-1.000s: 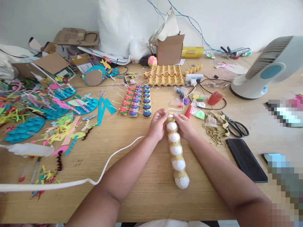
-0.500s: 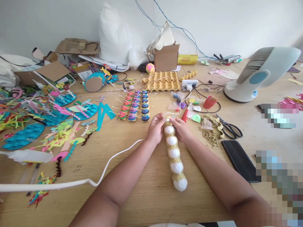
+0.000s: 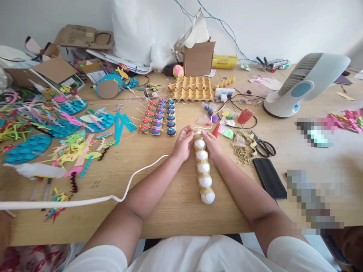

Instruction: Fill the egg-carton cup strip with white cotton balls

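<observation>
A long strip of egg carton [image 3: 203,168], tan with rounded white bumps, lies lengthwise on the wooden table in front of me. At its far end, my left hand [image 3: 183,143] pinches the left side with fingers closed. My right hand [image 3: 212,144] grips the same end from the right, its fingers bent against the strip. A white cable [image 3: 217,113] passes just beyond my fingertips. Beyond my left hand stand three rows of painted bumps, red [image 3: 147,119], purple [image 3: 158,119] and blue [image 3: 171,120], with thin pins sticking out.
Colourful paper cut-outs [image 3: 75,145] and a glue bottle [image 3: 36,170] cover the left. On the right are scissors [image 3: 264,146], a black phone [image 3: 269,177], a red cup [image 3: 245,116] and a white fan [image 3: 306,85]. Yellow egg trays [image 3: 193,90] and a cardboard box [image 3: 199,60] stand behind.
The view has shifted, so my shirt and the table's front edge now show. Both hands still hold the strip's far end.
</observation>
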`<state>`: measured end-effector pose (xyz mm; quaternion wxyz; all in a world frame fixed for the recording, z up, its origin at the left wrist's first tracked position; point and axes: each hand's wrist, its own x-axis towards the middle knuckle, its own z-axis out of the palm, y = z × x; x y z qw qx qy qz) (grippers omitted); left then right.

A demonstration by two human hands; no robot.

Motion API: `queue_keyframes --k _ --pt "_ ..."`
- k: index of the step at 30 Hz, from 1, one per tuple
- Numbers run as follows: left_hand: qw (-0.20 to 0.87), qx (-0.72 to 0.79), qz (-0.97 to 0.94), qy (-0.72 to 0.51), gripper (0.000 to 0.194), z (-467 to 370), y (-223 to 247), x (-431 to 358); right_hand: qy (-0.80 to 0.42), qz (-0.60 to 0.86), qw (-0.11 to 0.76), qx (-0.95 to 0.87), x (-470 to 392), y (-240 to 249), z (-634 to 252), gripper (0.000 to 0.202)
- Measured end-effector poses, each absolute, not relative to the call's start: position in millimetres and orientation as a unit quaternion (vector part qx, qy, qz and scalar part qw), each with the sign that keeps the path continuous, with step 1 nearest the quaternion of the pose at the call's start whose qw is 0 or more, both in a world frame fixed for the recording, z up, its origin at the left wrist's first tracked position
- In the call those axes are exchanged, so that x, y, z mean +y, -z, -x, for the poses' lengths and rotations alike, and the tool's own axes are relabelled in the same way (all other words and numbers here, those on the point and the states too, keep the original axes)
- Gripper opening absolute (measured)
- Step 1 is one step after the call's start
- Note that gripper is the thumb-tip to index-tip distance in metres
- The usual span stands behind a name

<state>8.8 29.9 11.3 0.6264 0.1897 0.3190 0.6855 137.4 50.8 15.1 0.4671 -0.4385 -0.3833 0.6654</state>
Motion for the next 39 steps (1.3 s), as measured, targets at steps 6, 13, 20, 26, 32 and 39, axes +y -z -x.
queue_keyframes --k 6,13,20,26,32,39 --pt "0.634 0.326 -0.174 -0.679 0.036 -12.7 -8.4 30.5 -0.648 0.453 0.489 -0.368 51.3 -10.7 -136.6 0.059" --pt "0.68 0.323 -0.204 -0.626 0.031 -13.3 -3.4 30.1 -0.638 0.45 0.497 -0.379 51.8 -8.9 -136.2 0.059" --pt "0.702 0.295 -0.211 -0.613 0.024 -11.8 -1.1 29.2 -0.651 0.434 0.494 -0.379 50.0 -8.7 -132.1 0.064" --pt "0.703 0.313 -0.209 -0.603 0.027 -7.7 1.4 30.9 -0.706 0.382 0.483 -0.349 50.8 -6.8 -133.7 0.064" --pt "0.7 0.307 -0.214 -0.608 0.036 -6.5 3.7 31.3 -0.755 0.352 0.466 -0.3 51.5 -5.7 -136.1 0.064" --pt "0.716 0.312 -0.198 -0.593 0.043 -5.8 6.4 32.3 -0.761 0.332 0.472 -0.295 52.9 -1.4 -136.0 0.06"
